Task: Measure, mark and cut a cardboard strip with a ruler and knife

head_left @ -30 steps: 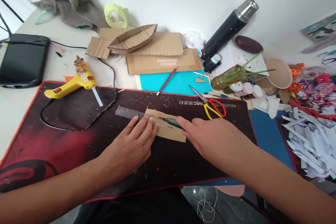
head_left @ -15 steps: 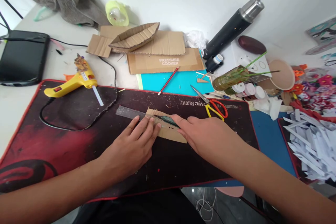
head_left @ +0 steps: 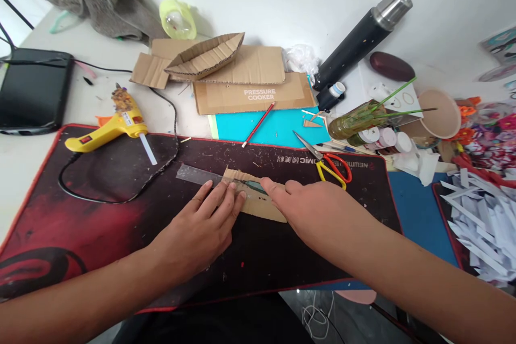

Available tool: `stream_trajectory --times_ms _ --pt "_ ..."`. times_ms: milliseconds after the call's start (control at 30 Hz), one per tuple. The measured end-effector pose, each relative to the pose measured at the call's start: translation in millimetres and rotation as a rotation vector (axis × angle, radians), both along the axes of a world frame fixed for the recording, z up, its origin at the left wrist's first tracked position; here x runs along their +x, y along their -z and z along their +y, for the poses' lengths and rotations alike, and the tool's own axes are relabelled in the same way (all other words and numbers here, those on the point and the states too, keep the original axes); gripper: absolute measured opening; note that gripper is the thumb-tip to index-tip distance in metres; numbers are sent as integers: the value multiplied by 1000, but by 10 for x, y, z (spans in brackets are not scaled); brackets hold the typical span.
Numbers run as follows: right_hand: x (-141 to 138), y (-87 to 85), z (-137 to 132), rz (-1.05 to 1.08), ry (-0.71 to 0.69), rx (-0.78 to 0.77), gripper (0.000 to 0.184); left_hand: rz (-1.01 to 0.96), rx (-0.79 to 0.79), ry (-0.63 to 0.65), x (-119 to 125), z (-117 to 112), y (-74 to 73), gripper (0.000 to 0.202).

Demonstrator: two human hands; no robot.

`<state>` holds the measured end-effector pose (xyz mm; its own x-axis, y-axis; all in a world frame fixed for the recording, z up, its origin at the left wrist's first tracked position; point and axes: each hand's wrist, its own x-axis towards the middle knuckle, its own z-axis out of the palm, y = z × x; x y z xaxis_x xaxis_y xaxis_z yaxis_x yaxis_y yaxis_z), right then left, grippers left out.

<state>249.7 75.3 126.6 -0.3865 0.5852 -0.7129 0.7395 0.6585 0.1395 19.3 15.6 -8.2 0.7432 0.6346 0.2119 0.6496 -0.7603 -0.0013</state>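
My left hand lies with its fingers stretched out and pressing on a clear ruler. Under the ruler is a small piece of brown cardboard, flat on the dark desk mat. A dark green craft knife is gripped in my right hand, its tip pointing left along the ruler, close to my left fingertips. The fingers of my right hand are wrapped round the handle and hide its rear part. Whether the blade touches the cardboard is too small to tell.
Scissors lie just beyond my right hand. A yellow glue gun with its cord rests at the left. Behind are a red pencil, cardboard pieces and a black flask. Paper strips are piled at the right.
My right hand and the knife have shifted very slightly left along the ruler. My left hand stays in place on the ruler, and the view has moved a little.
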Motion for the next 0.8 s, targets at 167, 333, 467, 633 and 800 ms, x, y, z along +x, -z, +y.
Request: stream_trajectory --times_ms 167,333,467,633,800 --pt "55 40 25 14 -14 -6 85 -3 2 -9 5 -2 -20 54" --pt "47 2 35 -19 3 -27 86 -5 -12 -12 11 -6 -17 54" --pt "48 -17 17 -4 2 -14 85 -4 -22 -12 3 0 -18 54" --pt "78 -1 -1 10 -9 -5 81 -9 -25 -13 -5 -1 -24 55" --pt "179 101 40 77 11 9 66 -23 -15 -17 4 -4 -24 54"
